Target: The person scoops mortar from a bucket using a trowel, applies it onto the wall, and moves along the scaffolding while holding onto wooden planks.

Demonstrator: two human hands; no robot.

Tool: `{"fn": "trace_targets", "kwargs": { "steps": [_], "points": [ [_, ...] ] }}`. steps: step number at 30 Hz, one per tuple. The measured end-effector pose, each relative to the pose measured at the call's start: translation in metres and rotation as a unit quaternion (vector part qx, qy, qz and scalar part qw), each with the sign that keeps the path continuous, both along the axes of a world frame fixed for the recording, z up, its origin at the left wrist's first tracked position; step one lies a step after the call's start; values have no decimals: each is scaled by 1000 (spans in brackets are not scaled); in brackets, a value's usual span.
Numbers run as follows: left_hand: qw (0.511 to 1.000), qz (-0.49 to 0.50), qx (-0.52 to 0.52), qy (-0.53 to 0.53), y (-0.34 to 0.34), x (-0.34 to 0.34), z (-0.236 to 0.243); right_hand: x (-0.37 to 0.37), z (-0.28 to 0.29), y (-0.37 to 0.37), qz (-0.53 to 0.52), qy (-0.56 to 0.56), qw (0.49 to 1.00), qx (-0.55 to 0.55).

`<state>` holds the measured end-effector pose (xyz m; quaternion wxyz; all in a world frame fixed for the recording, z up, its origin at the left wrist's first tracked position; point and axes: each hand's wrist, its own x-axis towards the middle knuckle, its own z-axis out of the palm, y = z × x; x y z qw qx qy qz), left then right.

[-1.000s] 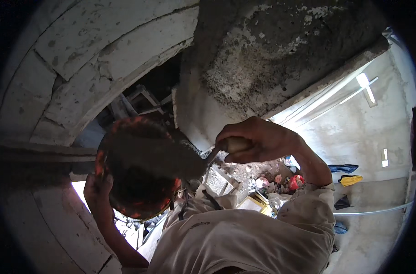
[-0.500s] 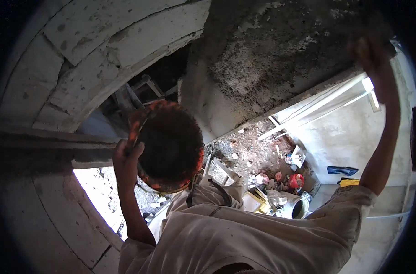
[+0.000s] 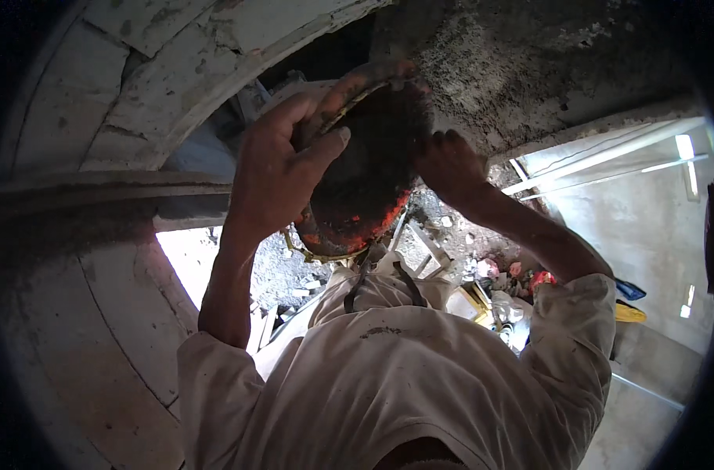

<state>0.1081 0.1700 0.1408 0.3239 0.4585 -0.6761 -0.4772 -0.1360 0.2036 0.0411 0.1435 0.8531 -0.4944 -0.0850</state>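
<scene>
A round orange-red bucket [image 3: 355,227], crusted with dark mortar, is tilted in front of me so that its dark inside shows. My left hand [image 3: 272,171] grips its left rim, the thumb over the edge and the fingers behind. At the bucket's right side is my right hand [image 3: 452,166], its fingers curled into a fist. Whatever that fist holds is lost against the dark bucket. Beyond the bucket rises a rough wall [image 3: 513,74], dark grey and patchy with mortar.
Pale block masonry [image 3: 59,117] curves along the left, with a ledge [image 3: 114,185] below it. White bars [image 3: 607,157] cross at the right, before a pale wall [image 3: 607,219]. Far below lie rubble and mixed debris [image 3: 490,290]. Blue [image 3: 629,290] and yellow items [image 3: 629,312] are at the right.
My right hand has come down from high on the rough wall at the far right to the bucket's right side. The bucket has moved up and right in view, still in my left hand.
</scene>
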Motion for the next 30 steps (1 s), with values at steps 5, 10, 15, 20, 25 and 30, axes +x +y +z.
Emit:
{"fn": "trace_targets", "kwargs": {
  "steps": [5, 10, 15, 20, 25, 30],
  "points": [
    [999, -32, -41, -8, -2, -2, -3, 17, -29, 27, -79, -190, 957, 205],
    [999, -30, -27, -9, 5, 13, -8, 23, -79, 47, -87, -370, 869, 317],
    [994, 38, 35, 98, 22, 50, -6, 14, -20, 45, -47, -352, 884, 305],
    [977, 170, 74, 106, 49, 82, -9, 15, 42, 29, -111, -194, 938, 264],
    [942, 237, 97, 218, 56, 110, -24, 6, 119, 16, 13, -263, 944, 200],
    [934, 288, 25, 213, 72, 127, -8, 3, 213, 8, 99, -366, 896, 229]
  ]
}}
